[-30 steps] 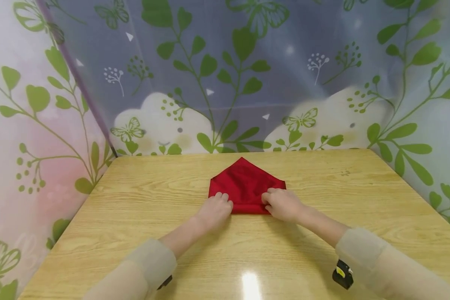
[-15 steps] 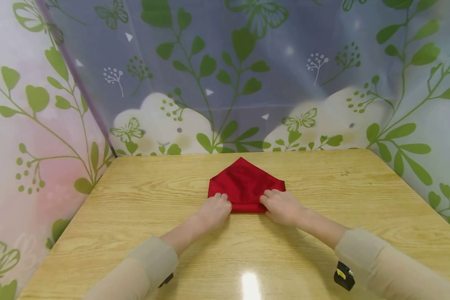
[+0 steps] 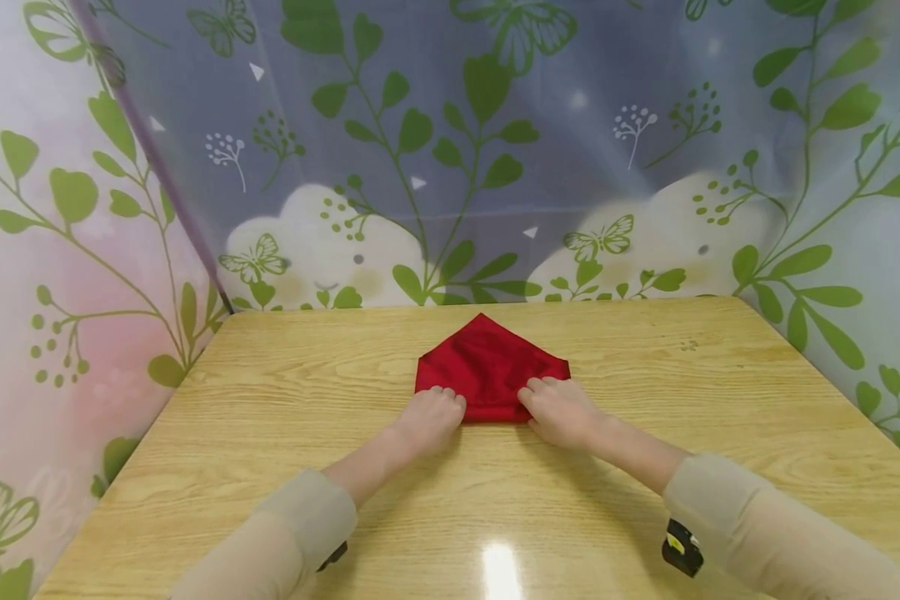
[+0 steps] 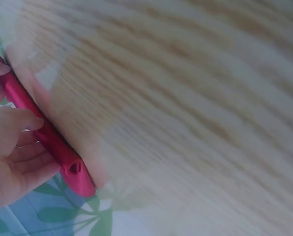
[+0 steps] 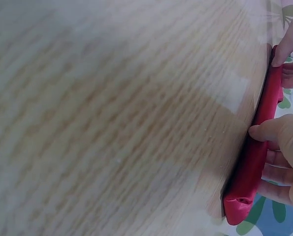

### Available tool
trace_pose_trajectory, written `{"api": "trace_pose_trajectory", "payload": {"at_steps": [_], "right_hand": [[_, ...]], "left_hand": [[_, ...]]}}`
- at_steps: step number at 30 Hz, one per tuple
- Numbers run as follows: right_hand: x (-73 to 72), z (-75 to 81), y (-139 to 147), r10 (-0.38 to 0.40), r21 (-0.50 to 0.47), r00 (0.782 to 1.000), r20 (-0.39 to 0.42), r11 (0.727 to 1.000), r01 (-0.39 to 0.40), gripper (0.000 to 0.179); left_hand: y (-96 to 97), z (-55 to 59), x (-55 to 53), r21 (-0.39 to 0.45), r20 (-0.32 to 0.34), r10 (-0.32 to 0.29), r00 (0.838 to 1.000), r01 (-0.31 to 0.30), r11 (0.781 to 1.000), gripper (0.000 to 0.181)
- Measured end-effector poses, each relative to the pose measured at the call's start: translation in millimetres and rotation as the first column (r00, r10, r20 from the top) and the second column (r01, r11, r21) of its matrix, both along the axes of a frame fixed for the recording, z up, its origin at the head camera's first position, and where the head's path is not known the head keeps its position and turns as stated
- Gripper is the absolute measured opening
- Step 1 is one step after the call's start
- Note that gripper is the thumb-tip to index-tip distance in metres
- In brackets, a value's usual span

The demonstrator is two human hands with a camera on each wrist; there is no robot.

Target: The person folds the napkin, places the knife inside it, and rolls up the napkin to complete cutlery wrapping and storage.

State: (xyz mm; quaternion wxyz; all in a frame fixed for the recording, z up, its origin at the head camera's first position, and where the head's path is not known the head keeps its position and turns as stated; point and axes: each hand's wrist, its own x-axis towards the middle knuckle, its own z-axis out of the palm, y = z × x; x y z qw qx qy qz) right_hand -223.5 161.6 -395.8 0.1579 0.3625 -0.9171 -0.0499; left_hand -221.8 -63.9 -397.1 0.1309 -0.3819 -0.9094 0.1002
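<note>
A red satiny cloth (image 3: 487,358) lies on the wooden table, its far side a point and its near edge rolled into a flat tube. My left hand (image 3: 431,419) grips the left part of that roll, and my right hand (image 3: 562,411) grips the right part. In the left wrist view the thumb of the left hand (image 4: 18,152) presses the near side of the roll (image 4: 50,137), with fingers curled over the other side. The right wrist view has the right hand (image 5: 281,157) pinching the roll (image 5: 249,167) the same way; the folded end shows a small hollow.
The wood-grain table (image 3: 330,358) extends on all sides of the cloth. Behind it hangs a patterned fabric backdrop (image 3: 435,150) with leaves and butterflies, and similar panels stand at left and right. Black devices (image 3: 681,548) are strapped beneath the sleeves.
The rolled near edge has moved slightly away from me, and the cloth's far point stays in place. Both hands keep their grip; the right one has shifted a little inward.
</note>
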Motion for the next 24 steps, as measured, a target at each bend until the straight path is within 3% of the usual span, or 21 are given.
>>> {"api": "trace_pose_trajectory", "payload": {"at_steps": [13,24], "right_hand": [[-4.9,3.4,2,0.005,-0.044,0.992,0.126,0.999,0.001,0.012],[-5.7,12.0,2,-0.008,-0.074,0.961,0.276,0.997,0.030,0.021]], "left_hand": [[-4.2,4.0,-6.2,0.068,0.130,-0.030,0.991,0.022,0.997,0.012],[-12.1,4.1,-15.7,0.190,0.258,-0.111,0.960,0.063,0.980,0.010]]}}
